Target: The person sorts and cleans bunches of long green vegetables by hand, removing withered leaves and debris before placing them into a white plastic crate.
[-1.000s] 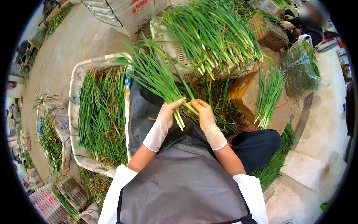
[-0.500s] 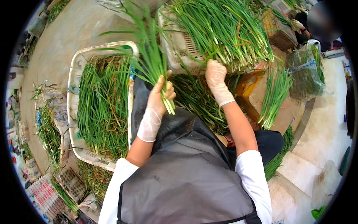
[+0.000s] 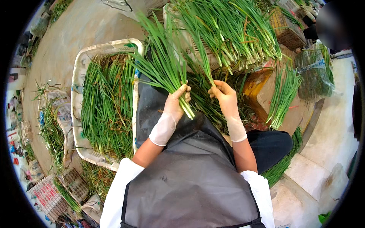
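Note:
My left hand (image 3: 175,103), in a pale thin glove, is closed round a fanned bunch of green chives (image 3: 163,72), their pale cut ends poking out below the fist. To its right, my gloved right hand (image 3: 225,98) pinches a few chive stalks (image 3: 204,60) near their lower ends, the leaves pointing up and away. Beyond both hands a large heap of chives (image 3: 228,30) lies across a white plastic crate (image 3: 166,17), white stems toward me. Beneath the right hand, loose darker leaves (image 3: 199,93) are piled in front of my apron.
On the left stands a white basket (image 3: 75,98) full of chives and browned leaves. A separate bundle of chives (image 3: 284,98) lies at the right by a plastic bag (image 3: 313,78) of greens. A brown crate (image 3: 288,32) and another person are at the upper right.
My right hand has come back from the heap's stem ends toward me, drawing a few chive stalks with it. My left hand, with its bunch, has shifted right toward it.

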`<state>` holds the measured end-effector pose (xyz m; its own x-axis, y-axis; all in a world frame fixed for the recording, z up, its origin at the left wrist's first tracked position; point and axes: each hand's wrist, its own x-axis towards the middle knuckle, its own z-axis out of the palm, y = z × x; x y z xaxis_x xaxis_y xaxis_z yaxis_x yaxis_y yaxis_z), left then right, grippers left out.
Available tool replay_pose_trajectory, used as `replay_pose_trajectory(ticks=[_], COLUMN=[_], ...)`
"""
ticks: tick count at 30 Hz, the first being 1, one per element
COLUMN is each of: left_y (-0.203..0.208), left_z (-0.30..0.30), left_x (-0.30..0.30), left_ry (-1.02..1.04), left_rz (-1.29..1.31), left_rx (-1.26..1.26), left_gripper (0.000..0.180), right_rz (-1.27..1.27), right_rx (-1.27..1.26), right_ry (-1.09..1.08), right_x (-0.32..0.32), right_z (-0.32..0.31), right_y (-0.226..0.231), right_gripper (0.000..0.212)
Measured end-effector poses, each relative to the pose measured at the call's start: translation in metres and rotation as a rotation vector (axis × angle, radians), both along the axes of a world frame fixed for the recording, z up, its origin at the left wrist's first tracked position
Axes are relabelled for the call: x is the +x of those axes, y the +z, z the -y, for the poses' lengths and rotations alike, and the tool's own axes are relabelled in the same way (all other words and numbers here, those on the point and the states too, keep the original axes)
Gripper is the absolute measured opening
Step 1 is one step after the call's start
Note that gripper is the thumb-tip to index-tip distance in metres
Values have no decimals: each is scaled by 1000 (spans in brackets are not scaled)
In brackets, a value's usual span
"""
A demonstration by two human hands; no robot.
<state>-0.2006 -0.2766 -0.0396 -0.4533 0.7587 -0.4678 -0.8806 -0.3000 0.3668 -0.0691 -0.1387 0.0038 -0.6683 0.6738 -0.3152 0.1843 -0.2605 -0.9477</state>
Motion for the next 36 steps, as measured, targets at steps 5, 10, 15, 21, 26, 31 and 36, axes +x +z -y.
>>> replay_pose_trajectory(ticks=[5, 10, 15, 21, 26, 31, 36], left_y=[3, 7, 5, 37, 28, 23, 23], left_z=[-16, -12, -4, -8, 11, 7, -2], left_x=[21, 22, 13, 28, -36, 1, 17], left_ry=[23, -35, -132, -12, 187, 101, 50], left_rz=[-133, -75, -202, -308, -456, -390, -356], left_rx=[-67, -192, -130, -214, -366, -516, -361], left_gripper=[28, 19, 24, 20, 12, 20, 25], right_rz=[139, 84, -53, -137, 533, 278, 188], right_rx=[629, 127, 94, 78, 378, 1153, 1025], right_ry=[66, 71, -126, -225, 73, 193, 167], right_x=[8, 2, -8, 4, 85, -5, -15], right_z=[39, 47, 53, 43, -26, 47, 64], right_y=[3, -13, -32, -15, -70, 20, -22], right_gripper=[26, 17, 13, 8, 15, 44, 16])
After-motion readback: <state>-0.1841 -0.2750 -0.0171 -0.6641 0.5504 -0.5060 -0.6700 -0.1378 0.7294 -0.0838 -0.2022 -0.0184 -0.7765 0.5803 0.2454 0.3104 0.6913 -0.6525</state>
